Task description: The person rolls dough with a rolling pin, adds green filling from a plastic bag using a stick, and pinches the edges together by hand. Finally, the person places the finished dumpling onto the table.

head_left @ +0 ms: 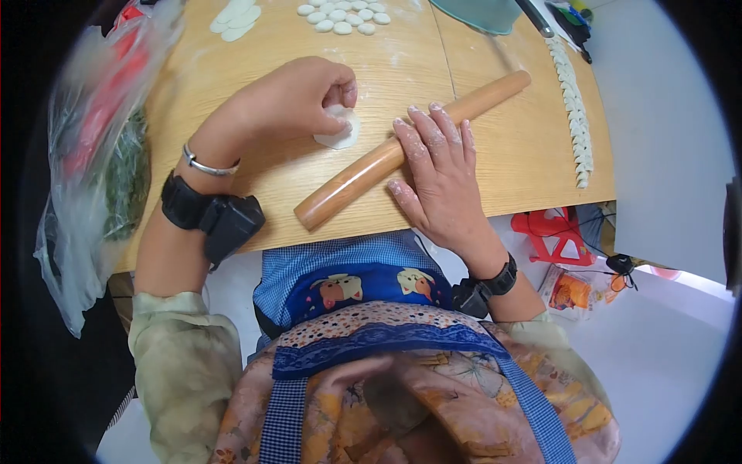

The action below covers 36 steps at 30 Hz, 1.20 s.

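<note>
A thin round dough wrapper (335, 140) lies on the wooden table by my left hand (297, 100), whose curled fingers and thumb pinch its edge. My right hand (447, 185) rests palm down across a wooden rolling pin (346, 182), fingers stretched out and dusted with flour. The pin lies at a slant, its near end pointing left towards me and its far end up to the right. The wrapper is just beyond the pin, apart from it.
Flattened wrappers (235, 20) and several small dough discs (340, 14) lie at the back. A teal bowl (481, 15) and a black handle (533, 17) are at the back right. A row of cut dough pieces (570, 108) runs along the right edge. A plastic bag (100, 139) hangs at left.
</note>
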Available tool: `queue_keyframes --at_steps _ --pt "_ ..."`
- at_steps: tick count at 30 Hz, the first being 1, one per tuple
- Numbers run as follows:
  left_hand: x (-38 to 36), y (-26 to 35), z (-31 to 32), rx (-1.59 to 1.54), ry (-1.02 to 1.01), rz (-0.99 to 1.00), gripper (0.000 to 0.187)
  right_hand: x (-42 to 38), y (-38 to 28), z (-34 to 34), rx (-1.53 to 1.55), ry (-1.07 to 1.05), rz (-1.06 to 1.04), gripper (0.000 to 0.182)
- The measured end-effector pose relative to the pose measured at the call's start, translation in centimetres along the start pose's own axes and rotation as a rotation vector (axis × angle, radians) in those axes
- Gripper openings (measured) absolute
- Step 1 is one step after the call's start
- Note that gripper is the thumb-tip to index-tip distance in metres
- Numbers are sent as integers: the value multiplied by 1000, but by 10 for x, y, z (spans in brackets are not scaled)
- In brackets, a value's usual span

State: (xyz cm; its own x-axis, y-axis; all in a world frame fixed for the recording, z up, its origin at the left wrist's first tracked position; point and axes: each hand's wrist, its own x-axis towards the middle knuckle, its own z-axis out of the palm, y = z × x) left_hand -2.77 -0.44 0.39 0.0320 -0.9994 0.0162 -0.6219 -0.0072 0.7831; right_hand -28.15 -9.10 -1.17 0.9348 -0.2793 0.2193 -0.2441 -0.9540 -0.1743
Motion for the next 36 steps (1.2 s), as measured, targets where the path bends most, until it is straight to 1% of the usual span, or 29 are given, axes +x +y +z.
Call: queue_keyframes --at_steps 1,5,7,8,10,11,13,14,16,23,25,29,31,33,34,36 --pt "0 3 -1 49 -29 -45 17 0 0 0 4 3 -5 60" --pt "2 3 -3 125 -104 -60 15 -1 0 0 3 0 -12 60" --pt "1 -1 -4 1 -110 6 13 0 0 -1 5 1 -12 59" --pt "1 0 -5 1 -110 8 13 0 0 -1 7 2 -12 59" --pt "1 1 -6 -274 -95 -9 9 -1 0 0 7 4 -13 59" --pt "1 -2 -6 -275 -95 -11 9 -1 1 0 9 7 -15 59" --pt "1 -7 -6 -158 -66 -58 10 1 0 0 7 6 -14 58" --pt "0 -7 -6 -158 -63 -58 10 1 0 -1 4 6 -11 58" --pt "-1 -6 -5 -22 -12 -110 11 6 0 1 -7 25 -30 58" --pt "1 -7 -7 31 -38 -170 12 48 6 6 -27 61 -152 56" --pt "0 -10 -5 20 -27 -84 14 63 7 10 -8 72 -166 54" --pt "1 -13 -2 11 -16 -112 15 82 11 17 40 101 -190 49" --pt "2 -15 -4 33 -42 -99 14 80 9 14 40 105 -181 49" --pt "-1 -8 -3 67 -7 -93 14 68 7 10 27 84 -156 49" --pt "-1 -4 -4 86 4 -100 14 62 7 6 38 110 -164 49" --pt "0 -5 -4 91 -6 -103 14 46 6 -4 46 38 -133 48"
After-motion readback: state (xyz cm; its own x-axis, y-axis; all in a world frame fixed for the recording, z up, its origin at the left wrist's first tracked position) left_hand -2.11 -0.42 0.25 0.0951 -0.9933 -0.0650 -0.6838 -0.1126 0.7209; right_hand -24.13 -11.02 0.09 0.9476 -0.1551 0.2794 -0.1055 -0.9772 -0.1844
